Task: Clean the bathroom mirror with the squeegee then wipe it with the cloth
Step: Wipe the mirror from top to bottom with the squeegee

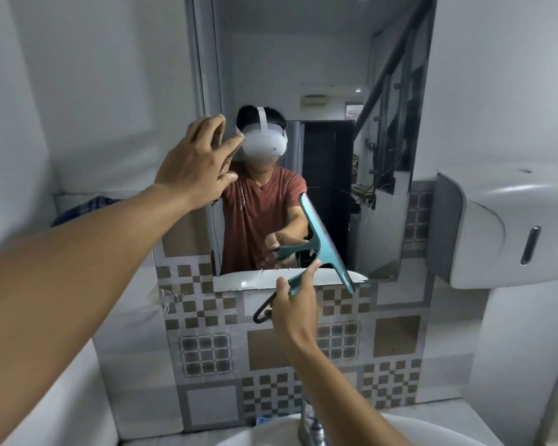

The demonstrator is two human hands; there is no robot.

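The bathroom mirror (329,75) hangs on the wall straight ahead, reflecting a person in a red shirt. My right hand (292,307) grips the handle of a teal squeegee (326,243). Its blade stands tilted against the lower right part of the glass, its lower end past the mirror's bottom edge. My left hand (195,162) is raised with fingers spread at the mirror's left edge, fingertips at or near the glass, holding nothing. A blue checked cloth (81,209) lies on a ledge at the left, partly hidden by my left forearm.
A white wall dispenser (503,226) juts out at the right of the mirror. Patterned tiles (271,349) cover the wall below the glass. A chrome tap (311,423) and the rim of a white basin (432,429) sit at the bottom.
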